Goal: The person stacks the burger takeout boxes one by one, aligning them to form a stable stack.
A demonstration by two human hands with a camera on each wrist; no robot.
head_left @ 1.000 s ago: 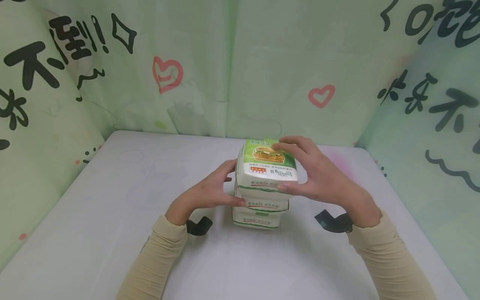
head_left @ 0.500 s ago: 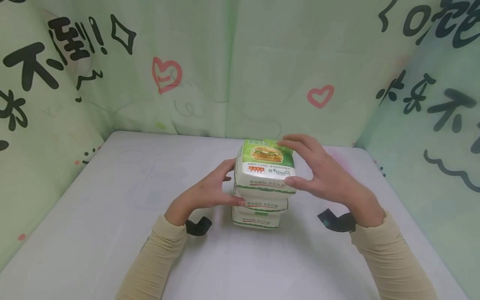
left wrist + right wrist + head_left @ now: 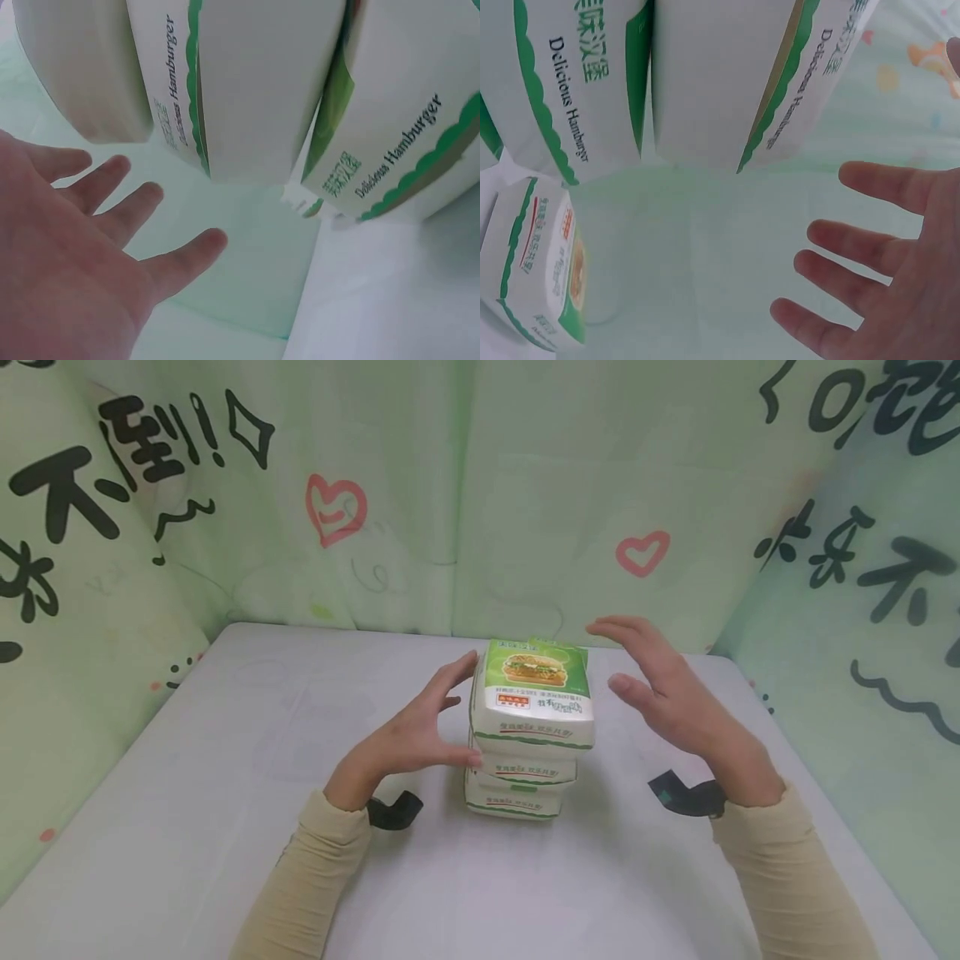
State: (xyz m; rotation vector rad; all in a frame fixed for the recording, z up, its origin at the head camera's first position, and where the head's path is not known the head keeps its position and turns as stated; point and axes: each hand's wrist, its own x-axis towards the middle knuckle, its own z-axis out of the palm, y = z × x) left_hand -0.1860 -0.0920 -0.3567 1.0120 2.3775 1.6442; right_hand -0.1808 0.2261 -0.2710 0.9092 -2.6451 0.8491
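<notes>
Three white-and-green paper hamburger boxes stand in a stack in the head view: a top box (image 3: 534, 714), a middle box (image 3: 528, 768) and a bottom box (image 3: 513, 800). The top one shows a burger picture on its lid. At the stack's left side my left hand (image 3: 408, 735) is held with thumb and fingers spread; in the left wrist view its fingers (image 3: 191, 259) are apart from the boxes. My right hand (image 3: 671, 697) hovers off the stack's right side, holding nothing. Its spread fingers (image 3: 847, 281) show a gap to the boxes in the right wrist view.
Another hamburger box (image 3: 536, 262) appears beyond the stack in the right wrist view; the stack mostly hides it from the head view. A white table (image 3: 285, 827) bears everything. Green cloth walls (image 3: 540, 510) with black writing and hearts enclose its back and sides.
My right hand has let go of the top box and moved away to the right and upward. My left hand has eased slightly off the stack. The boxes have stayed stacked.
</notes>
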